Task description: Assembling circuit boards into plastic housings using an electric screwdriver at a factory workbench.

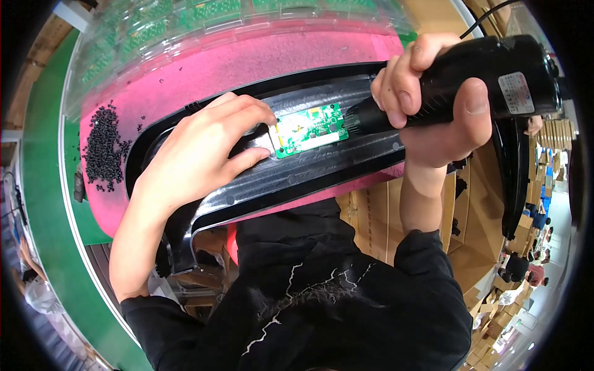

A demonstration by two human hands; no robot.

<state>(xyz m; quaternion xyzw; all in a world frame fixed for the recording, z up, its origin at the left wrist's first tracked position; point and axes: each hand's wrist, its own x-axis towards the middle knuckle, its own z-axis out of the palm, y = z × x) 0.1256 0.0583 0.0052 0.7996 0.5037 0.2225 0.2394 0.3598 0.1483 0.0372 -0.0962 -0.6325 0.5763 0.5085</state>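
A long black plastic housing [294, 179] lies open side up on the pink mat. Inside it sits a green circuit board [322, 127] with a pale strip along its left end. My left hand [207, 136] reaches over the housing's near wall, thumb and fingers closed at the board's left end. In my right hand [427, 105] is a black electric screwdriver [482, 68], held nearly level with my fingers wrapped round its body. Its front end is at the board's right edge; the bit's tip cannot be made out.
A heap of small black screws [105, 148] lies at the mat's left end. Clear plastic trays [229, 25] holding green boards stand along the far side. Below right are cardboard boxes [387, 216] and another black housing [515, 179]. A pink mat [247, 52] covers the green bench [46, 167].
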